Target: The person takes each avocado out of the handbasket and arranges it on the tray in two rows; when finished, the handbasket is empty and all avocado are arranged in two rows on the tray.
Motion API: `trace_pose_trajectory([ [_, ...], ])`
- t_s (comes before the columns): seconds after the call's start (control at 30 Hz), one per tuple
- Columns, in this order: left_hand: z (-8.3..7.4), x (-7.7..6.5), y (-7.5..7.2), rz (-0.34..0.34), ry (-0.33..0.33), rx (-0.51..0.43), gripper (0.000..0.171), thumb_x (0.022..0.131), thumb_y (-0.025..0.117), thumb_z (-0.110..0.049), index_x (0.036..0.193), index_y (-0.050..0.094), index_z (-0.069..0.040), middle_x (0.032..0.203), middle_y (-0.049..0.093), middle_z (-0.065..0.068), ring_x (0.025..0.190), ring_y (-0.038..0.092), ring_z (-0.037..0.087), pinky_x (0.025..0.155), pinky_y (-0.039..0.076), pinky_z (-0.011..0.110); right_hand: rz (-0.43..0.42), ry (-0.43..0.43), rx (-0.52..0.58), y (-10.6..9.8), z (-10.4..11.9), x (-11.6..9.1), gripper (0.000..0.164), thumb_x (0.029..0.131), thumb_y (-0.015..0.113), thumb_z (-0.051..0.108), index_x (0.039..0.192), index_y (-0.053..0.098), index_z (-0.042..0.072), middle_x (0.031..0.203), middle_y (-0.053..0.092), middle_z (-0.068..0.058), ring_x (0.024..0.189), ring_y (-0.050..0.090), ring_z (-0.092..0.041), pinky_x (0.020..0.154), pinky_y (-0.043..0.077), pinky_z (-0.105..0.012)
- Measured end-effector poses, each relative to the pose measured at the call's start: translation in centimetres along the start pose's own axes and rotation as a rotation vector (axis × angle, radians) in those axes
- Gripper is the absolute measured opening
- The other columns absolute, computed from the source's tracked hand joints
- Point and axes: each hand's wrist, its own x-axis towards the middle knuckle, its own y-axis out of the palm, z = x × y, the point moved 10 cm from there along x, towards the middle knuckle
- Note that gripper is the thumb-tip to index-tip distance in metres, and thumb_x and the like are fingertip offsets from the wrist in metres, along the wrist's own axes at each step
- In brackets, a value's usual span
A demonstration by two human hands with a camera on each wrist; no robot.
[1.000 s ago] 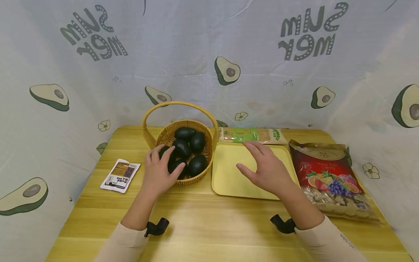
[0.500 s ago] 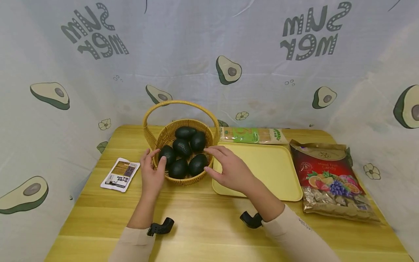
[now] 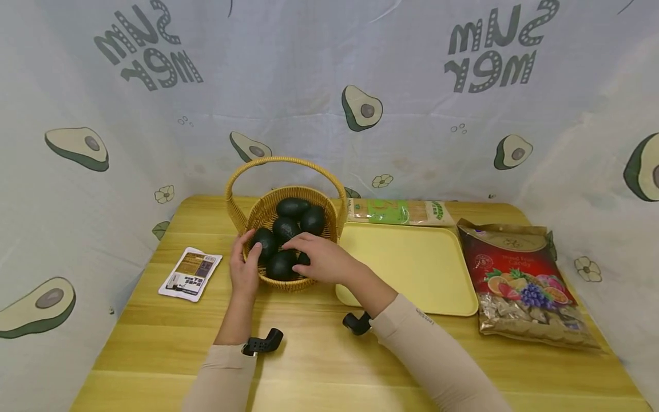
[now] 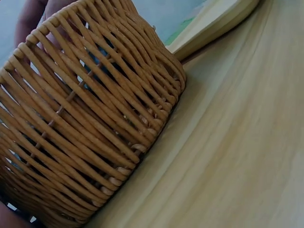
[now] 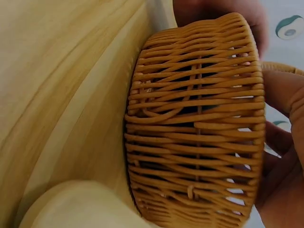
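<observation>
A woven basket [image 3: 290, 286] with a tall arched handle holds several dark green avocados. My left hand [image 3: 244, 274] reaches over its left rim, fingers and thumb at the left end of the leftmost avocado [image 3: 266, 242]. From the right, my right hand [image 3: 326, 260] reaches in and grips the front right avocado [image 3: 305, 258], which it mostly hides. Another avocado [image 3: 281, 265] lies between the hands. Both wrist views mainly show the basket's outer wall [image 4: 95, 114]; in the right wrist view, fingers of the right hand [image 5: 282, 137] pass over the rim.
A yellow tray [image 3: 412, 269] lies right of the basket, with a noodle packet [image 3: 396, 212] behind it. A red bag of candy [image 3: 525, 286] lies at the far right, and a white pouch [image 3: 190, 274] on the left. A printed curtain [image 3: 288, 74] hangs behind the table [image 3: 319, 366].
My right hand has moved left from above the tray into the basket and round an avocado. My left hand has pulled back from over the avocados to the left rim, at the leftmost avocado.
</observation>
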Motion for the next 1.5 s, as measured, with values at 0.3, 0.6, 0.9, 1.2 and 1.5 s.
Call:
trace_pose_trajectory([
  [0.3, 1.9, -0.1, 0.2, 0.006, -0.08, -0.132, 0.044, 0.103, 0.049, -0.015, 0.145, 0.048, -0.003, 0.162, 0.036, 0.006, 0.154, 0.023, 0.022, 0.123, 0.022, 0.051, 0.144, -0.028, -0.143, 2.4, 0.1, 2.1, 0.06, 0.094, 0.074, 0.027, 0.15, 0.052, 0.026, 0.155, 0.051, 0.001, 0.144, 0.048, -0.02, 0.12, 0.035, -0.047],
  [0.6, 2.3, -0.1, -0.1, 0.001, -0.05, -0.137, 0.041, 0.103, 0.047, -0.012, 0.143, 0.048, -0.001, 0.158, 0.04, 0.007, 0.15, 0.029, 0.019, 0.112, 0.031, 0.034, 0.189, -0.01, -0.22, 3.4, 0.0, 3.2, 0.068, 0.088, 0.08, 0.034, 0.15, 0.052, 0.031, 0.154, 0.052, 0.003, 0.145, 0.045, -0.018, 0.121, 0.032, -0.047],
  [0.9, 1.8, 0.1, 0.2, 0.008, -0.017, -0.156, 0.04, 0.103, 0.047, -0.01, 0.141, 0.049, 0.0, 0.156, 0.042, 0.007, 0.148, 0.03, 0.017, 0.109, 0.034, 0.027, 0.098, 0.018, -0.156, 2.7, -0.3, 3.2, 0.063, 0.085, 0.081, 0.043, 0.142, 0.06, 0.03, 0.143, 0.061, 0.003, 0.135, 0.054, -0.018, 0.117, 0.038, -0.047],
  [1.2, 1.9, 0.2, 0.1, 0.006, -0.029, -0.154, 0.04, 0.103, 0.047, -0.013, 0.142, 0.049, -0.002, 0.158, 0.041, 0.006, 0.148, 0.032, 0.018, 0.102, 0.039, 0.019, -0.065, 0.087, -0.012, 1.5, -0.9, 2.6, 0.067, 0.083, 0.076, 0.055, 0.143, 0.057, 0.03, 0.141, 0.059, 0.0, 0.123, 0.062, -0.024, 0.104, 0.051, -0.047],
  [1.5, 1.8, 0.1, 0.1, -0.005, 0.001, -0.178, 0.038, 0.103, 0.047, -0.009, 0.139, 0.05, 0.001, 0.156, 0.041, 0.013, 0.15, 0.029, 0.023, 0.105, 0.035, 0.016, -0.484, -0.027, 0.292, -1.6, -0.7, -0.3, 0.069, 0.077, 0.086, 0.036, 0.138, 0.059, 0.018, 0.133, 0.06, -0.006, 0.116, 0.063, -0.025, 0.097, 0.056, -0.047],
])
